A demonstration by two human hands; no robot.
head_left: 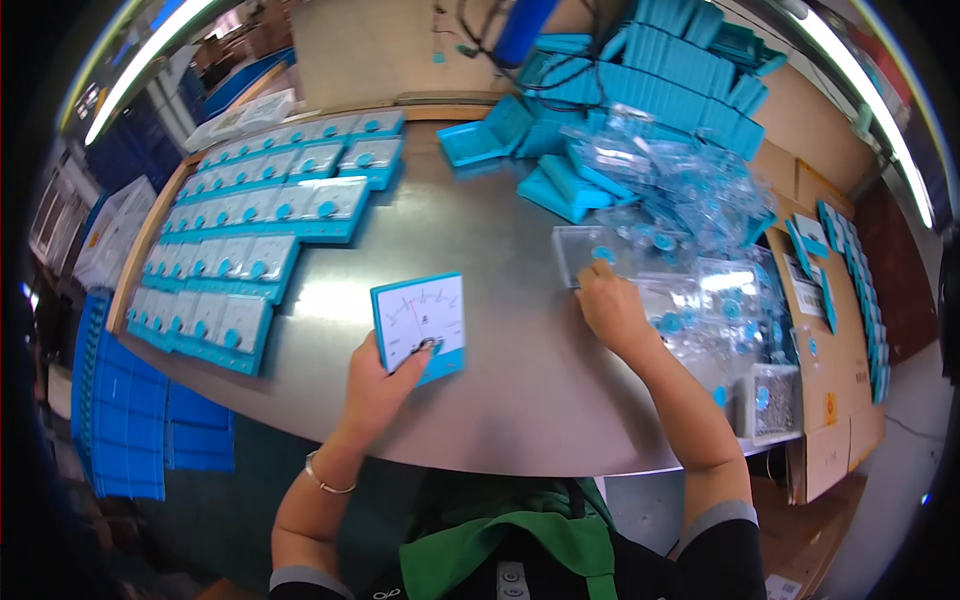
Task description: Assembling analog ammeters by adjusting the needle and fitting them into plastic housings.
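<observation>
My left hand [380, 385] grips an analog meter [418, 305] with a teal base, a white scale face and a thin red needle. It is held above the metal table, its face turned up toward me. The left thumb lies over the lower part of the dial. On the right, my right hand [612, 305] has its fingertips closed on a clear plastic cover [572, 250] with a round blue knob. That cover is at the near left side of a heap of similar clear covers [700, 190].
Rows of finished-looking teal meters [270, 205] stand at the left. Teal housings [640, 75] are stacked at the back right. Beside the covers, a small clear box [772, 400] of tiny parts sits near the front edge, next to a cardboard box [825, 390]. Blue bins [125, 410] stand below left.
</observation>
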